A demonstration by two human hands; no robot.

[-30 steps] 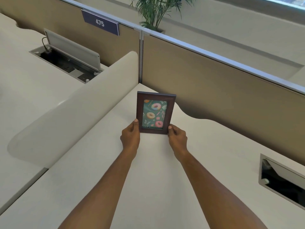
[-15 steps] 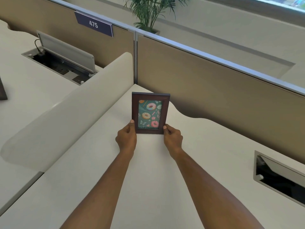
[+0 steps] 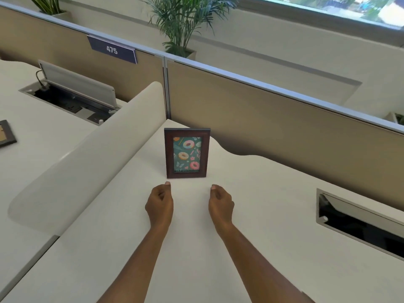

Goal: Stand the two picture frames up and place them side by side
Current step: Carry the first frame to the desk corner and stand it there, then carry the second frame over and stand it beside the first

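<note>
So the donut frame [image 3: 186, 153] stands upright on the desk [image 3: 218, 248] by itself, probably set back near the partition [image 3: 273, 119] to leave room beside it. Left hand [image 3: 159, 205] and right hand [image 3: 220, 203] hover just in front, loosely curled, holding nothing. Half a second ago both gripped its bottom corners. Second frame [image 3: 6, 133] lies flat on the next desk, far left.

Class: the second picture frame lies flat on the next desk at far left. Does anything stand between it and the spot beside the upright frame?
Yes. The curved white divider runs between the flat frame and the upright frame.
</note>
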